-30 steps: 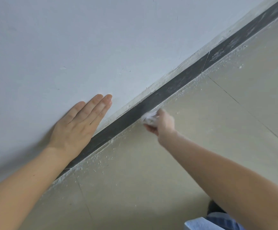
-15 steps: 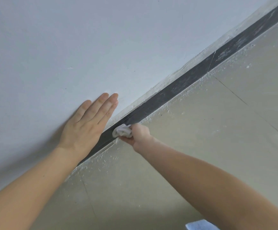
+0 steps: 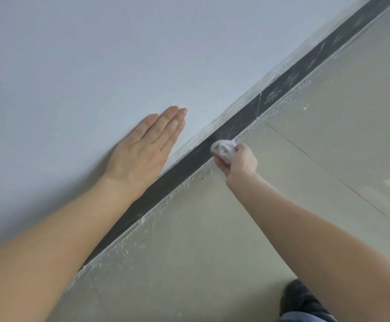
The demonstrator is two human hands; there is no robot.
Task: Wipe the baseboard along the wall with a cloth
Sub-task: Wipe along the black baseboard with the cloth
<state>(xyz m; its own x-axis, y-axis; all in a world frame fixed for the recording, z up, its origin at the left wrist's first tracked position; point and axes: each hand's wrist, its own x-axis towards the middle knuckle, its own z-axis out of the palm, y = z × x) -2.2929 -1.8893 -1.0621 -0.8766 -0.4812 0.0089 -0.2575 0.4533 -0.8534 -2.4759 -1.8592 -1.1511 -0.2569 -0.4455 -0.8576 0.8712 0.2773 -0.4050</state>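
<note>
Two bare hands show, with one cloth and one baseboard. The left hand [image 3: 140, 149] lies flat on the wall [image 3: 96, 54], its fingers straight and close together. It sits just above the baseboard [image 3: 166, 184] and holds nothing. The right hand [image 3: 238, 161] grips the cloth [image 3: 223, 148], a small white wad bunched in its curled fingers, and presses it on the baseboard's face close to the floor [image 3: 212, 252]. The baseboard is a single dark strip running from lower left to upper right where wall meets floor. One thin pale seam [image 3: 259, 104] crosses it beyond the cloth, and dusty pale smears mark the stretch past that. Many white specks [image 3: 143, 220] lie on the floor along the foot of the strip. The floor is beige tile with one clear joint line [image 3: 329, 170] slanting off to the right. One dark shoe [image 3: 298, 298] shows at the bottom edge beside the right forearm, with a bit of blue fabric [image 3: 305, 318] below it.
</note>
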